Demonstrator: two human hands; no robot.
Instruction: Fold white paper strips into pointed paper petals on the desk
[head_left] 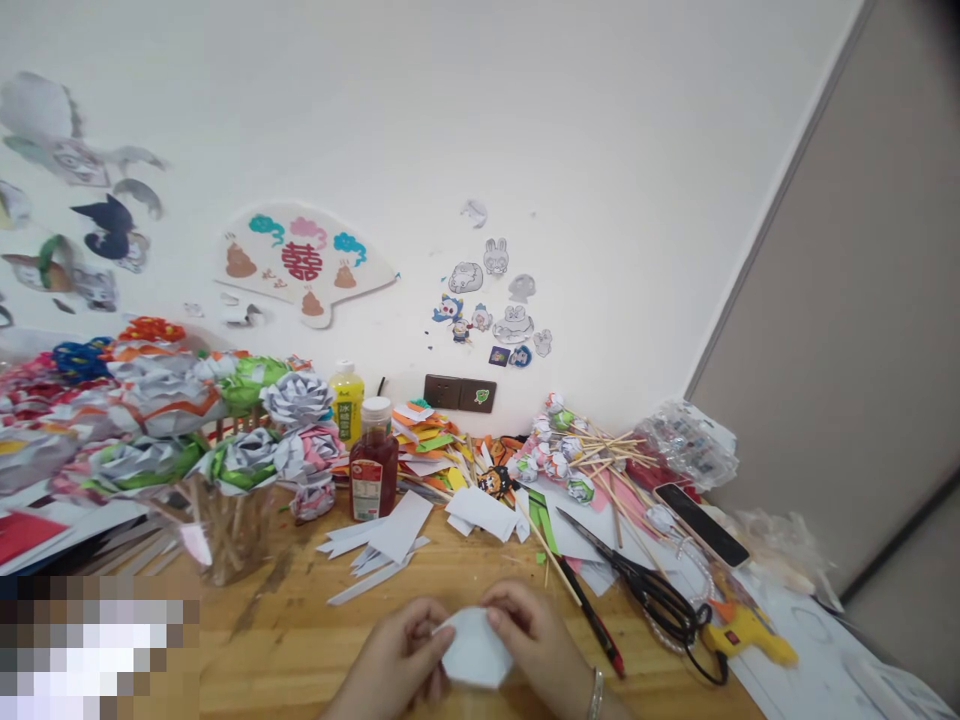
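A small piece of white paper (pixel 475 652) with angled edges is held up between my two hands, low in the head view and above the wooden table (pixel 300 640). My left hand (pixel 401 650) pinches its left edge with thumb and fingers. At the upper right edge, my right hand (pixel 536 640) grips it the same way, the thumb lying on the paper's face. Just beyond my hands lie loose white paper strips (pixel 382 545) and a folded white sheet (pixel 481 513). The fingertips behind the paper are partly hidden.
Black scissors (pixel 645 590), a pen (pixel 596 620), a yellow glue gun (pixel 750 637) and a phone (pixel 703 525) lie to the right. Paper flowers (pixel 247 460) stand in a clear container at left. A bottle of dark red liquid (pixel 374 465) stands behind the strips.
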